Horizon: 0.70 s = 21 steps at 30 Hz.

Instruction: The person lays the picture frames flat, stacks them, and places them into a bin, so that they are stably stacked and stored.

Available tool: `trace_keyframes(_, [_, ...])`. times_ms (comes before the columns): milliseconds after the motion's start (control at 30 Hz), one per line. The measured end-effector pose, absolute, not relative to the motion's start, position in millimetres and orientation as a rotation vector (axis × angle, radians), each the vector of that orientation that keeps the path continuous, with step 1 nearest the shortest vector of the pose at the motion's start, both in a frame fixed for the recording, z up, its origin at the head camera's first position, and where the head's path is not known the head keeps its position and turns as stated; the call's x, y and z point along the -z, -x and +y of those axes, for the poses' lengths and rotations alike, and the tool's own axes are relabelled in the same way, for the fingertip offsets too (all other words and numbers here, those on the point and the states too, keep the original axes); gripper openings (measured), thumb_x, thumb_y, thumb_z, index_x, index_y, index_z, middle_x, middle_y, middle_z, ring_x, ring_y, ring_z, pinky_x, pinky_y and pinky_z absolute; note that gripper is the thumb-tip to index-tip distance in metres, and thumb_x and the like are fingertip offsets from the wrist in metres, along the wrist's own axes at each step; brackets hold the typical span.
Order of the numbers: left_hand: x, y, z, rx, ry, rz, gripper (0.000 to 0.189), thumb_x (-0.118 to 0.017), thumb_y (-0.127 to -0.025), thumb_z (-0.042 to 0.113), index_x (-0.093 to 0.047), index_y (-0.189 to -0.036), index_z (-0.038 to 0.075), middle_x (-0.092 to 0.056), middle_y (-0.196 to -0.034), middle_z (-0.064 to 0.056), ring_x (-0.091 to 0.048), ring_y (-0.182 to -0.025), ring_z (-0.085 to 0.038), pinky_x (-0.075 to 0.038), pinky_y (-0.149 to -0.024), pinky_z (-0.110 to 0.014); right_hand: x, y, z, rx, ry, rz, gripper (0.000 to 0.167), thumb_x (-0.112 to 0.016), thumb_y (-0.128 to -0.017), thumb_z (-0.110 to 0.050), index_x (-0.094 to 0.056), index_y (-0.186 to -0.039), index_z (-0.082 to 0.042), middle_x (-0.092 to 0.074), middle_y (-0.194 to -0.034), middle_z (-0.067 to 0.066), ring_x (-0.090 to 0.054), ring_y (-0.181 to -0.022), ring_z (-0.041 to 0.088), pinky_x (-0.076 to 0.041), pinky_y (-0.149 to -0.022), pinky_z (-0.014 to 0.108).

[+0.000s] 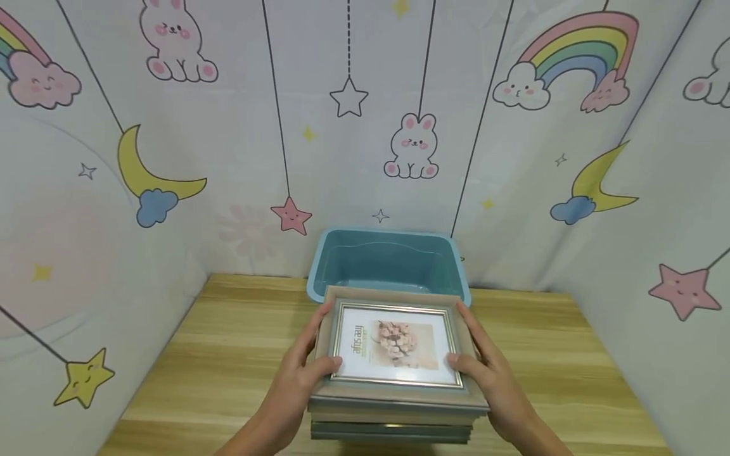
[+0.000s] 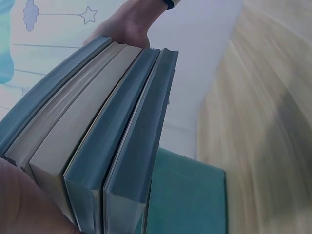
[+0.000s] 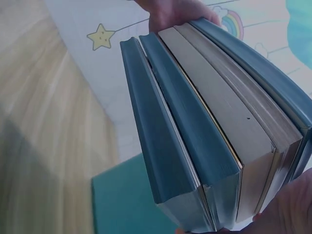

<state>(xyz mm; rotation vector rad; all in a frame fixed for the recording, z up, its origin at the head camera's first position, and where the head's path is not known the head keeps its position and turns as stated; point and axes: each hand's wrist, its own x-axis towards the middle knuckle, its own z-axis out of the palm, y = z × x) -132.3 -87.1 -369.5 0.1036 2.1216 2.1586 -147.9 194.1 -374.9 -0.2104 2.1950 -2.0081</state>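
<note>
Both hands hold a stack of several picture frames [image 1: 393, 411] from its two sides, lifted off the table. The top frame [image 1: 399, 309] has a beige and grey-green border around a print of pink flowers. My left hand [image 1: 293, 380] grips the left side, its thumb on the top frame; my right hand [image 1: 499, 380] grips the right side the same way. In the left wrist view the blue-grey and beige frame edges [image 2: 87, 112] lie pressed together. The right wrist view shows the same stacked edges [image 3: 209, 117]. Fingers under the stack are mostly hidden.
Behind the stack, a blue plastic bin [image 1: 388, 253] stands on the wood-grain table [image 1: 239, 335] against the back. Its front part is partly covered by the frames. A white curtain [image 1: 239, 126] printed with rabbits, stars and rainbows encloses the back and both sides.
</note>
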Motion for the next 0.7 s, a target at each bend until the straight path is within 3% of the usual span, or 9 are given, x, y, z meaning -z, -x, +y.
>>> trace_keyframes(100, [356.8, 137.7, -87.3, -2.165, -0.144, 2.128, 0.080, -0.057, -0.088, 0.011, -0.027, -0.157, 0.036, -0.012, -0.167, -0.011, -0.017, -0.145, -0.038, -0.022, -0.111, -0.067, 362.7, 154.0, 195.5, 2.039, 0.254, 2.189, 0.076, -0.052, -0.098, -0.016, -0.016, -0.160, -0.040, 0.002, -0.168, 0.011, -0.024, -0.137, 0.043, -0.051, -0.087, 0.035])
trace_keyframes(267, [336.9, 151.9, -87.0, -2.195, -0.218, 2.117, 0.078, -0.055, -0.089, 0.009, -0.027, -0.157, 0.036, -0.010, -0.167, -0.008, -0.016, -0.145, -0.036, -0.021, -0.112, -0.064, 340.7, 166.8, 195.3, 2.036, 0.301, 2.197, 0.076, -0.051, -0.098, -0.016, -0.013, -0.160, -0.041, -0.001, -0.166, 0.011, -0.025, -0.134, 0.044, -0.051, -0.086, 0.037])
trace_keyframes(367, [325.9, 163.9, -88.6, -2.203, -0.267, 2.115, 0.078, -0.054, -0.090, 0.009, -0.025, -0.158, 0.036, -0.009, -0.167, -0.006, -0.018, -0.144, -0.036, -0.024, -0.111, -0.057, 327.8, 176.3, 194.9, 2.031, 0.333, 2.201, 0.076, -0.050, -0.098, -0.017, -0.012, -0.159, -0.042, -0.004, -0.163, 0.011, -0.029, -0.130, 0.042, -0.052, -0.084, 0.037])
trace_keyframes(567, [308.3, 190.0, -93.7, -2.209, -0.326, 2.106, 0.081, -0.051, -0.090, 0.004, -0.022, -0.159, 0.033, -0.013, -0.165, -0.004, -0.029, -0.136, -0.031, -0.037, -0.100, -0.036, 307.7, 197.0, 191.0, 2.005, 0.410, 2.288, 0.076, -0.048, -0.099, -0.017, -0.009, -0.160, -0.039, -0.007, -0.164, 0.009, -0.025, -0.134, 0.037, -0.046, -0.091, 0.032])
trace_keyframes(700, [300.4, 210.0, -95.6, -2.234, -0.358, 2.106, 0.080, -0.050, -0.091, 0.002, -0.022, -0.160, 0.032, -0.013, -0.166, 0.002, -0.030, -0.136, -0.027, -0.037, -0.102, -0.035, 298.5, 214.5, 188.1, 2.021, 0.435, 2.302, 0.075, -0.047, -0.099, -0.016, -0.009, -0.161, -0.038, -0.010, -0.164, 0.008, -0.025, -0.134, 0.036, -0.048, -0.090, 0.032])
